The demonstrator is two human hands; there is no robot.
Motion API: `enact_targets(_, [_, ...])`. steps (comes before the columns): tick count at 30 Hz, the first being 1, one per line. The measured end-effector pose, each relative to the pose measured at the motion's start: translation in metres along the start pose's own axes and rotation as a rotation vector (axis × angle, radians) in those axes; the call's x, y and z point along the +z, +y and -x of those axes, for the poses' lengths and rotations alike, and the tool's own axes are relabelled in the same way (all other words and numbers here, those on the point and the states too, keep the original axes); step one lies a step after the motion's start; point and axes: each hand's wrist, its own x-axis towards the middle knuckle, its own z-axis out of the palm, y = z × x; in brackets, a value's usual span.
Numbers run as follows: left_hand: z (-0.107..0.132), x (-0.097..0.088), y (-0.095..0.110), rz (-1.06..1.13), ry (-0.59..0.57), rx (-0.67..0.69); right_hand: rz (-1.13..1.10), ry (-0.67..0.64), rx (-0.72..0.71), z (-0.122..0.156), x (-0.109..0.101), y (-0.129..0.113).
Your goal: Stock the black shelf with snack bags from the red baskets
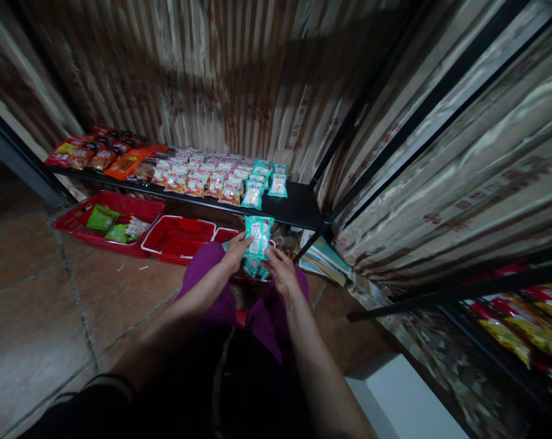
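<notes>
Between my two hands is a teal snack bag (258,236) with a pale label, held up in front of the shelf's edge. My left hand (237,250) grips its left side, and my right hand (280,266) has its lower right corner. Below it, a red basket between my knees holds more teal bags (252,267), partly hidden by my hands. On the black shelf (298,204) just beyond, similar teal bags (254,190) lie in a row, with one more bag (279,182) to their right. White-and-orange snack bags (196,182) fill rows to the left.
Orange packets (129,161) and red snack bags (68,151) lie at the shelf's left end. On the floor are a red basket (69,221) with green packets and another red basket (179,259). Books (324,259) lie under the shelf; a white box (408,402) stands at lower right.
</notes>
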Motion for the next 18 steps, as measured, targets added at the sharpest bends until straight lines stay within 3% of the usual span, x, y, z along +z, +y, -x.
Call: enact_targets(18, [-0.007,-0.006,-0.011,0.055,0.088,-0.131,-0.078,0.092,-0.043,0.006,0.004,0.012])
